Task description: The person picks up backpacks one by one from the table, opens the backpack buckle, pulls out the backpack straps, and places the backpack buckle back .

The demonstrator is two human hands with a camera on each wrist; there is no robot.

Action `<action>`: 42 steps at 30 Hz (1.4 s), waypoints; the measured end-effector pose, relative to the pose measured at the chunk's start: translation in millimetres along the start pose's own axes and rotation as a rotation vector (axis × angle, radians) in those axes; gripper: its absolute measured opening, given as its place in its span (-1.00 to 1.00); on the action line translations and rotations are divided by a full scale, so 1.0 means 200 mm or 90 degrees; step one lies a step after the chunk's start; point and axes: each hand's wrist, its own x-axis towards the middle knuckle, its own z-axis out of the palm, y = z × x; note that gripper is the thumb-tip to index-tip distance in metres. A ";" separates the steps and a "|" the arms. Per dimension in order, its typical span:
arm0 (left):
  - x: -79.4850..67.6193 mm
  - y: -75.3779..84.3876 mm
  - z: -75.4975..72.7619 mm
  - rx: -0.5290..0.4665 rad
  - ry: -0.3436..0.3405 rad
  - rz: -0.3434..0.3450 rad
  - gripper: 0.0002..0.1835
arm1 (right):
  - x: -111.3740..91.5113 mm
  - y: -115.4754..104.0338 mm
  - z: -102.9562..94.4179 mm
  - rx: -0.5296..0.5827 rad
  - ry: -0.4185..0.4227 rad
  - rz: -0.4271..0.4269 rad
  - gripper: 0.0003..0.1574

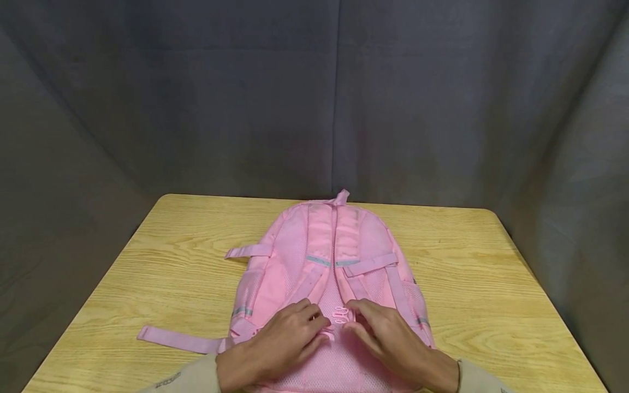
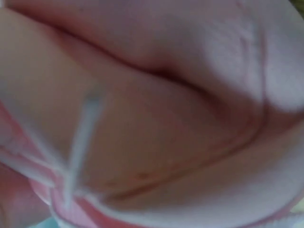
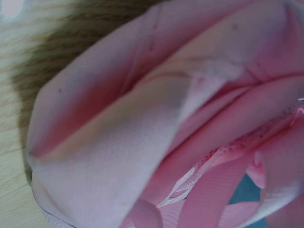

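A pink backpack (image 1: 288, 240) lies on the table with its shoulder straps (image 1: 320, 232) facing up and its top pointing away from me. Over its lower back panel, my left hand (image 1: 291, 334) pinches a small pink buckle piece (image 1: 328, 334) between thumb and fingers. Close beside it, my right hand (image 1: 388, 335) pinches another pink buckle piece (image 1: 340, 315), which has rounded loops. The two pieces are apart. Blurred pink fabric (image 2: 156, 128) fills the left wrist view. In the right wrist view, folded pink fabric (image 3: 118, 128) and straps (image 3: 209, 194) show, with both hands' fingertips hidden.
The wooden table (image 1: 491, 284) extends on both sides of the backpack. A loose pink strap (image 1: 179, 339) trails to the left, and a shorter strap end (image 1: 248, 251) sticks out above it. Dark grey curtains (image 1: 236, 109) hang behind the table and at its sides.
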 end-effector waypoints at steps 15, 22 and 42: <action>0.00 0.04 0.02 0.086 -0.065 0.008 -0.79 | -0.01 -0.01 0.01 0.005 -0.006 0.007 -0.67; 0.00 0.04 0.02 0.093 -0.069 0.007 -0.76 | 0.00 -0.01 0.01 0.000 -0.004 0.000 -0.69; 0.10 0.05 -0.12 -0.555 -0.017 -0.362 -0.82 | 0.02 -0.02 0.00 -0.006 -0.002 -0.046 -0.64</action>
